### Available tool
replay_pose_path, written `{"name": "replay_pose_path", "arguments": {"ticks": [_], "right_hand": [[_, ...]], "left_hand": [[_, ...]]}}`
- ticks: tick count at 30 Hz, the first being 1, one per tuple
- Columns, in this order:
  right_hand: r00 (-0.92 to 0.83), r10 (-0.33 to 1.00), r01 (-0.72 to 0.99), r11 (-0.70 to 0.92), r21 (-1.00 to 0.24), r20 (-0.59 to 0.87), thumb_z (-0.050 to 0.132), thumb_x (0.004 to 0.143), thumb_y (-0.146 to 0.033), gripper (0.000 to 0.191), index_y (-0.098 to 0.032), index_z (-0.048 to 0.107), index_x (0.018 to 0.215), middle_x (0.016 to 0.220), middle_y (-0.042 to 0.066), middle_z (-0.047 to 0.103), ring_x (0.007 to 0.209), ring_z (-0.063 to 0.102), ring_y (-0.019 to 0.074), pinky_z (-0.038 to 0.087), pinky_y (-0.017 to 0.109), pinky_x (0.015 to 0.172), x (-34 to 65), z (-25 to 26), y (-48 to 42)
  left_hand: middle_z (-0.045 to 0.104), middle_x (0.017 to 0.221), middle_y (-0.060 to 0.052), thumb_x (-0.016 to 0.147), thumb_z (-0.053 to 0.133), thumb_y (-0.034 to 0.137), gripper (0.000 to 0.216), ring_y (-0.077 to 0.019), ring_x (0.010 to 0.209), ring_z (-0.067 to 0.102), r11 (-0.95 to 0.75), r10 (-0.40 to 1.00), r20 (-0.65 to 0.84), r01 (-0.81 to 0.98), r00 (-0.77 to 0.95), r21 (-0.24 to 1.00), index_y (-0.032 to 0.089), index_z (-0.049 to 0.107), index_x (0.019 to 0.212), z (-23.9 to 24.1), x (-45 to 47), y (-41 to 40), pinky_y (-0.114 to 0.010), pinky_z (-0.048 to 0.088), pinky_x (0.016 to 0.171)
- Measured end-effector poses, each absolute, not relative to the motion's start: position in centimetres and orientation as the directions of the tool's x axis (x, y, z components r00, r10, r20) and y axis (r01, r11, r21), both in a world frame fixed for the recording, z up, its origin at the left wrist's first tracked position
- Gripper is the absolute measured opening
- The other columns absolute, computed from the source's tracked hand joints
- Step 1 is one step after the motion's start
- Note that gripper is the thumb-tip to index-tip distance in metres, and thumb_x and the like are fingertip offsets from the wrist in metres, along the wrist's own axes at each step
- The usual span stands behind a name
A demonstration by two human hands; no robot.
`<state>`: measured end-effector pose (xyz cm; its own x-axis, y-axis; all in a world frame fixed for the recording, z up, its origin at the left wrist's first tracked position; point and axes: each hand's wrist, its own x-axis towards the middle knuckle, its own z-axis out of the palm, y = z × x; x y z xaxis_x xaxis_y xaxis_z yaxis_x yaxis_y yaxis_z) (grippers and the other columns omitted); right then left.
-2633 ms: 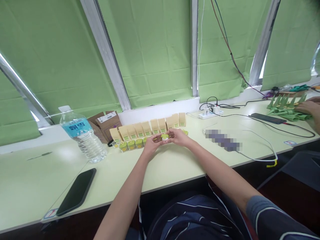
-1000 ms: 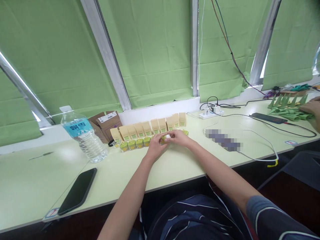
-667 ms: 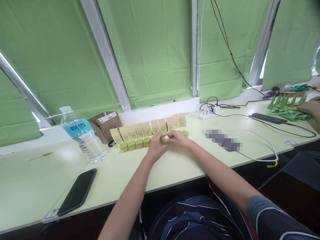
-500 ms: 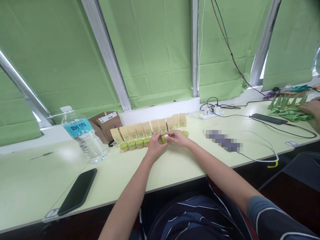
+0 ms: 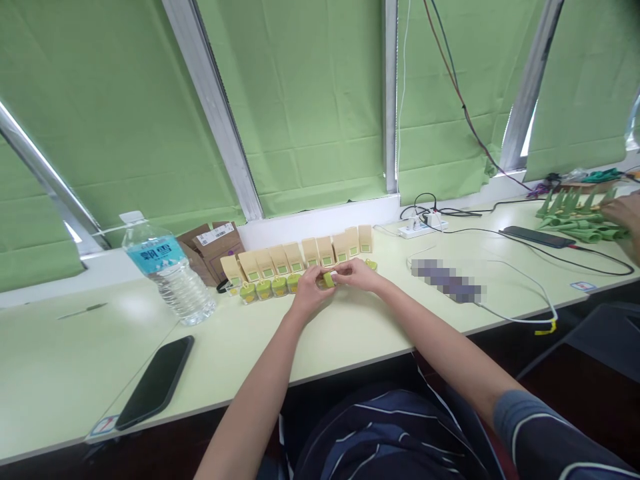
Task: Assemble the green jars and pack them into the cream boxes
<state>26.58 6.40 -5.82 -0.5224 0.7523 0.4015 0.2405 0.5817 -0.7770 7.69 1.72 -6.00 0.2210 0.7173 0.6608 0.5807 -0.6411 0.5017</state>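
Observation:
A small green-lidded container [image 5: 328, 279] is held between my two hands just above the table. My left hand [image 5: 311, 291] is closed round its left side. My right hand [image 5: 356, 274] pinches at its right side, where a bit of white shows by the fingertips. Left of my hands, several similar small clear containers with green lids [image 5: 263, 289] stand in a row. Another green lid [image 5: 371, 265] shows just past my right hand. Behind them, several beige paper packets with green labels [image 5: 293, 256] stand in a line.
A large water bottle [image 5: 167, 270], a cardboard box [image 5: 215, 250] and a black phone [image 5: 156, 382] are to the left. On the right lie a blurred-out device [image 5: 445, 281], cables, a power strip [image 5: 423, 228] and another phone [image 5: 537, 237]. Another person's hand [image 5: 625, 212] is near green cone-shaped pieces [image 5: 575, 217].
The container has tilted slightly between my hands, and more of its green lid shows. My hands stay in almost the same place. The other person's hand has shifted slightly.

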Motion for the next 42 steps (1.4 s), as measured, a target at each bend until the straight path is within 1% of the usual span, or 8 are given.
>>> {"name": "replay_pose_path", "arguments": {"ticks": [4, 7, 13, 16, 19, 24, 31, 42], "right_hand": [[-0.457, 0.793, 0.316, 0.568, -0.76, 0.403, 0.065, 0.074, -0.034, 0.023, -0.015, 0.077, 0.08, 0.057, -0.004, 0.057, 0.055, 0.047, 0.0093, 0.033, 0.021, 0.051, 26.3, -5.8, 6.2], [-0.412, 0.81, 0.395, 0.572, -0.719, 0.418, 0.065, 0.07, -0.029, 0.017, -0.016, 0.075, 0.072, 0.056, -0.003, 0.059, 0.054, 0.048, 0.0095, 0.033, 0.021, 0.051, 25.9, -5.5, 6.0], [-0.306, 0.853, 0.486, 0.523, -0.701, 0.424, 0.069, 0.066, -0.024, 0.019, -0.018, 0.078, 0.082, 0.069, 0.0, 0.072, 0.063, 0.063, 0.014, 0.044, 0.021, 0.056, 25.3, -4.9, 5.5], [-0.212, 0.858, 0.505, 0.505, -0.7, 0.467, 0.072, 0.067, -0.027, 0.021, -0.018, 0.077, 0.085, 0.072, 0.001, 0.074, 0.068, 0.067, 0.0162, 0.048, 0.022, 0.061, 25.4, -4.8, 5.6], [-0.156, 0.852, 0.458, 0.51, -0.728, 0.499, 0.074, 0.07, -0.032, 0.026, -0.017, 0.077, 0.091, 0.078, 0.003, 0.076, 0.073, 0.07, 0.0181, 0.053, 0.026, 0.069, 25.7, -4.9, 5.9], [-0.15, 0.832, 0.261, 0.555, -0.79, 0.535, 0.073, 0.076, -0.037, 0.033, -0.017, 0.074, 0.102, 0.092, 0.006, 0.077, 0.083, 0.072, 0.02, 0.057, 0.031, 0.079, 25.9, -5.1, 6.1], [-0.245, 0.791, 0.127, 0.6, -0.79, 0.561, 0.072, 0.081, -0.036, 0.032, -0.018, 0.069, 0.107, 0.099, 0.008, 0.075, 0.087, 0.072, 0.0184, 0.057, 0.032, 0.08, 25.5, -5.6, 6.0], [-0.309, 0.774, 0.175, 0.618, -0.766, 0.553, 0.071, 0.081, -0.035, 0.026, -0.018, 0.067, 0.101, 0.092, 0.005, 0.075, 0.084, 0.071, 0.0182, 0.056, 0.031, 0.079, 25.4, -5.6, 5.7]], "left_hand": [[0.063, 0.092, -0.006, 0.069, 0.073, 0.022, 0.027, -0.0222, 0.088, 0.06, -0.641, 0.7, 0.664, 0.641, 0.262, 0.422, 0.02, 0.065, 0.094, -5.9, 7.9, 1.6, -0.032, 0.047, 0.077], [0.06, 0.09, -0.006, 0.069, 0.069, 0.018, 0.024, -0.0216, 0.084, 0.058, -0.618, 0.695, 0.666, 0.698, 0.27, 0.362, 0.02, 0.062, 0.092, -5.8, 8.4, 1.5, -0.032, 0.045, 0.074], [0.056, 0.088, -0.004, 0.07, 0.062, 0.016, 0.017, -0.0194, 0.076, 0.056, -0.468, 0.727, 0.664, 0.833, 0.174, 0.295, 0.021, 0.053, 0.084, -6.1, 9.9, 1.3, -0.029, 0.041, 0.065], [0.056, 0.083, -0.003, 0.071, 0.065, 0.022, 0.017, -0.0188, 0.074, 0.055, -0.413, 0.717, 0.692, 0.849, 0.079, 0.33, 0.021, 0.05, 0.08, -6.3, 9.6, 1.6, -0.029, 0.041, 0.064], [0.057, 0.081, -0.003, 0.069, 0.072, 0.028, 0.025, -0.0184, 0.075, 0.056, -0.418, 0.697, 0.717, 0.826, 0.025, 0.378, 0.021, 0.051, 0.08, -6.5, 8.7, 2.0, -0.03, 0.043, 0.067], [0.063, 0.087, -0.003, 0.07, 0.073, 0.026, 0.026, -0.0172, 0.076, 0.06, -0.471, 0.699, 0.715, 0.738, -0.021, 0.483, 0.02, 0.057, 0.09, -6.8, 7.9, 2.6, -0.029, 0.048, 0.067], [0.067, 0.095, -0.005, 0.071, 0.075, 0.025, 0.034, -0.0178, 0.078, 0.063, -0.533, 0.676, 0.736, 0.704, 0.021, 0.469, 0.02, 0.061, 0.102, -6.6, 7.9, 2.6, -0.03, 0.051, 0.069], [0.067, 0.1, -0.005, 0.073, 0.074, 0.023, 0.033, -0.0196, 0.086, 0.063, -0.568, 0.662, 0.746, 0.695, 0.068, 0.441, 0.021, 0.062, 0.104, -6.5, 7.9, 2.4, -0.032, 0.052, 0.075]]}}
